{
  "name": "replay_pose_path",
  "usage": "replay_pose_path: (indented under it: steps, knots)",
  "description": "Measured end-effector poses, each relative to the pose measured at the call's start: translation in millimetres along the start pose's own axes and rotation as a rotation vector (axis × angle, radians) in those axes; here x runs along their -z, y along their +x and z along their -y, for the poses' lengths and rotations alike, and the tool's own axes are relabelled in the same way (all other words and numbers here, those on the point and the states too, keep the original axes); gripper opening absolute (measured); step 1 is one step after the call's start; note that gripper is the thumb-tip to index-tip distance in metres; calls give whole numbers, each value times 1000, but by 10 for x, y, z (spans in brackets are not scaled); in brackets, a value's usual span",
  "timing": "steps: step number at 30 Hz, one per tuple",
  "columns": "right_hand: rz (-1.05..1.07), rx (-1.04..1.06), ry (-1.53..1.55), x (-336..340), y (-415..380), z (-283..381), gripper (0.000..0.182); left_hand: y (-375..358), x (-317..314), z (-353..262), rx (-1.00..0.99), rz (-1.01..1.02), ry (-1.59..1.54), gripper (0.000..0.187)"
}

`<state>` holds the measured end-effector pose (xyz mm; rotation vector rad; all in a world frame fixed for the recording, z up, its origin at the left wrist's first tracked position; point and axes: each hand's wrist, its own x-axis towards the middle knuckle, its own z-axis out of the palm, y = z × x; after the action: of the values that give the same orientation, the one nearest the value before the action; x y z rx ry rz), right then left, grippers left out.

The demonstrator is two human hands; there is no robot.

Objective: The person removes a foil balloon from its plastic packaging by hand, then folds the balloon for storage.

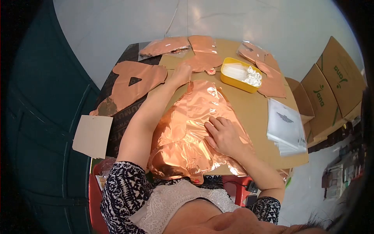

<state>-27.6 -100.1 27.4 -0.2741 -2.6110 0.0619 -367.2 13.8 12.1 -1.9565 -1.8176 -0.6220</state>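
A large, shiny rose-gold foil balloon [194, 121] lies flat and wrinkled across the middle of the table, its near edge reaching my lap. My right hand [224, 136] rests on its right half, fingers stretched out over the foil. Beyond the balloon's far tip, my left hand [182, 74] is closed, with its fingertips hidden, beside another flat foil balloon [204, 60]. Whatever it may hold does not show. Over on the left lies a foil balloon shaped like an A [138, 82], with a triangular hole.
A yellow tub [239, 85] holds white ribbon and clear plastic pieces. Printed clear bags [286, 126] are stacked at the right. Bagged foil balloons [165, 46] lie along the back. Cardboard boxes [321, 93] stand right of the table, and pale card [92, 136] sits at the left edge.
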Motion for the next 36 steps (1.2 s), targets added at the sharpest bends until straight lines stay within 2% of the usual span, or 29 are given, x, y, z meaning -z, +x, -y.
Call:
replay_pose_path:
  steps: [3, 9, 12, 15, 18, 21, 24, 27, 30, 33, 36]
  knots:
    - [-4, 6, -1, 14, 7, -1, 44, 86, 46, -82, 291, 50, -161, 15]
    - [-30, 5, -10, 4, 5, 1, 41, 199, -92, 105, 546, 98, -379, 17]
    - [-41, 3, -2, -19, 2, -8, 40, 226, -83, 190, 580, 136, -473, 23]
    - [-31, -1, -1, -30, 2, -19, 40, 284, -445, 454, 611, 31, -667, 26]
    - [-31, -6, 3, -25, 1, -15, 40, 344, -32, 208, 685, 68, -729, 22]
    - [-39, -5, 11, -23, -4, -16, 39, 452, -87, 313, 712, 77, -721, 23]
    - [-33, -10, 20, -16, -5, -13, 39, 538, -64, 357, 541, 75, -384, 19]
    - [-34, -9, 25, 8, -1, -5, 38, 582, -170, 385, 408, -38, -247, 13]
    - [-12, -43, 37, -13, -15, -10, 39, 582, -149, 359, 358, -29, -267, 8]
    - [-19, -43, 38, -17, -18, -12, 39, 571, -198, 375, 270, -196, -270, 8]
    - [-19, -42, 44, -29, -22, -23, 40, 538, -148, 334, 181, -281, -251, 11]
